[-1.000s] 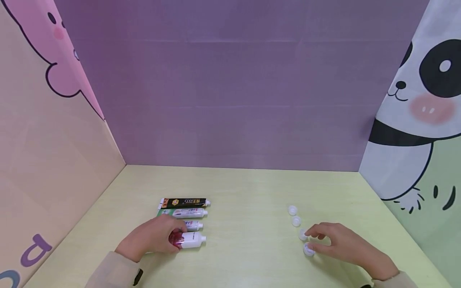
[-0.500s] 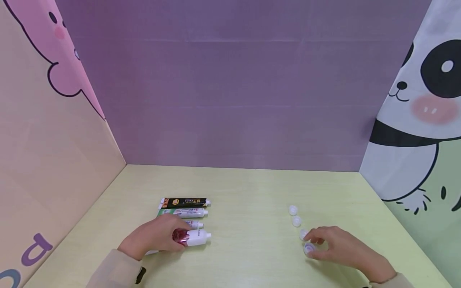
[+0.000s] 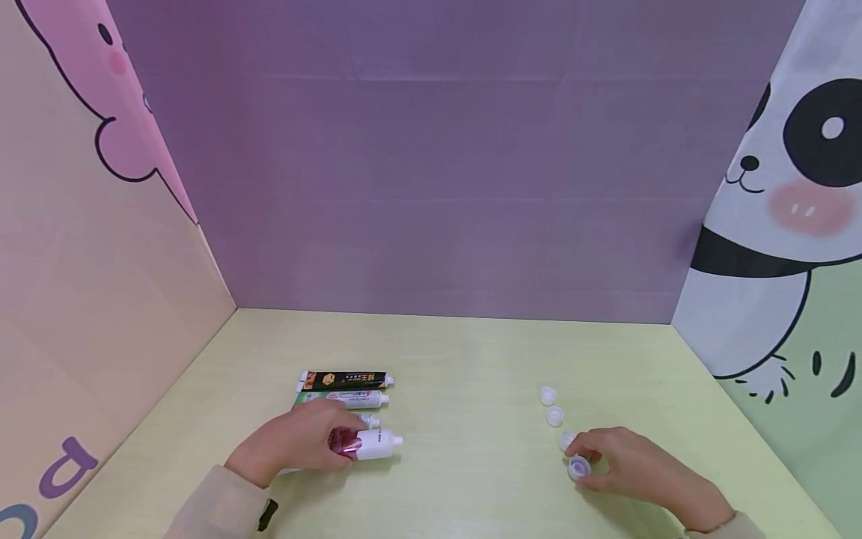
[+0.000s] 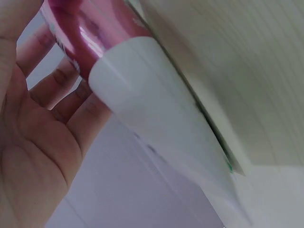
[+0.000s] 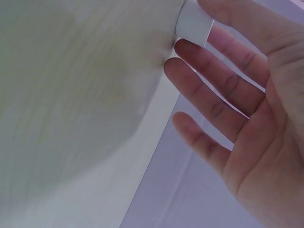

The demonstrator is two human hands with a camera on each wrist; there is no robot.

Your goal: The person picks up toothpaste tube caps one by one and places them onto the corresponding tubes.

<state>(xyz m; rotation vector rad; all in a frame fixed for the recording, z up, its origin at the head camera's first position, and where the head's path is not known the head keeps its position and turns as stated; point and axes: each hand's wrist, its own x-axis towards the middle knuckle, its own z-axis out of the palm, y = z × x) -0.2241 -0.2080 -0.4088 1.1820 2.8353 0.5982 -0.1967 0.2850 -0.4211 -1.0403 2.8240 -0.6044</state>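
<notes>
My left hand (image 3: 299, 438) grips a red-and-white toothpaste tube (image 3: 377, 444) by its red part, fingers and thumb on either side. The tube's bare nozzle points right. In the left wrist view the tube's white part (image 4: 152, 104) runs down toward a flat end, close over the table. On the right, my right hand (image 3: 626, 464) pinches a white cap (image 3: 579, 468) between thumb and fingertips, its hollow side facing up. In the right wrist view the cap's smooth side (image 5: 194, 23) shows at the fingertips, while the other fingers spread loosely.
Beyond the left hand lie a black tube (image 3: 345, 380), a green-and-white tube (image 3: 350, 399) and another uncapped tube (image 3: 370, 421), partly hidden by the hand. Three white caps, the farthest one (image 3: 548, 396) included, form a line on the pale table (image 3: 465, 374). Printed walls enclose the table.
My left hand has moved the red-and-white tube slightly right, its nozzle tilting a little upward. My right hand now holds the nearest cap with its opening turned up.
</notes>
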